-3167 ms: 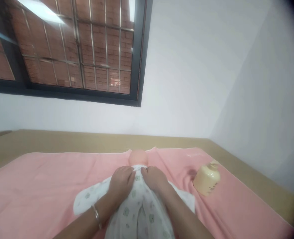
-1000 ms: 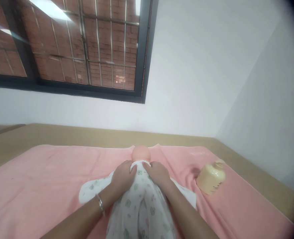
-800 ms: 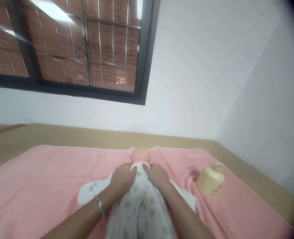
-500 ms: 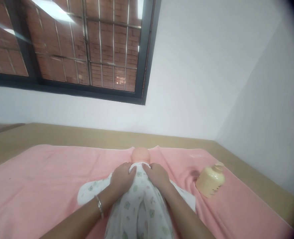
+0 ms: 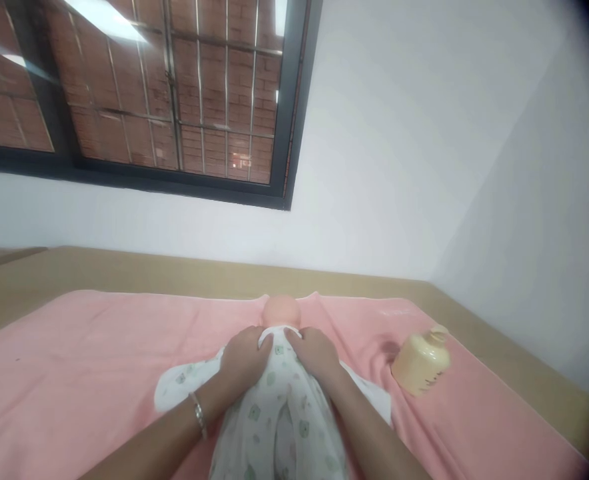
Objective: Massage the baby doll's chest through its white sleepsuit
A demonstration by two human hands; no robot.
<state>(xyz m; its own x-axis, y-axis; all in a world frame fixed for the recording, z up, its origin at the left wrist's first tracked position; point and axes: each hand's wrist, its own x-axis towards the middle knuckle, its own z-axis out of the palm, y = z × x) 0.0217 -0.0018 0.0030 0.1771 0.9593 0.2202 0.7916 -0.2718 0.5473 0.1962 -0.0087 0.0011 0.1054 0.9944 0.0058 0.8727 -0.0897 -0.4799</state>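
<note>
A baby doll (image 5: 281, 312) lies on a pink blanket (image 5: 99, 347), its bald head pointing at the wall. A white baby gown (image 5: 274, 393) with small green prints covers its body, with sleeves spread to both sides. My left hand (image 5: 244, 357), with a bracelet at the wrist, is closed around the gown near the doll's left-side shoulder in view. On the other shoulder my right hand (image 5: 317, 353) is closed in the same way. Both thumbs press on the cloth just below the head; the other fingers are partly hidden underneath.
A pale yellow bottle (image 5: 421, 363) with a loop on its cap stands tilted on the blanket to the right. Around the blanket runs a wooden table top (image 5: 174, 267), against a white wall (image 5: 384, 133). A dark-framed window (image 5: 184, 180) with metal bars is above.
</note>
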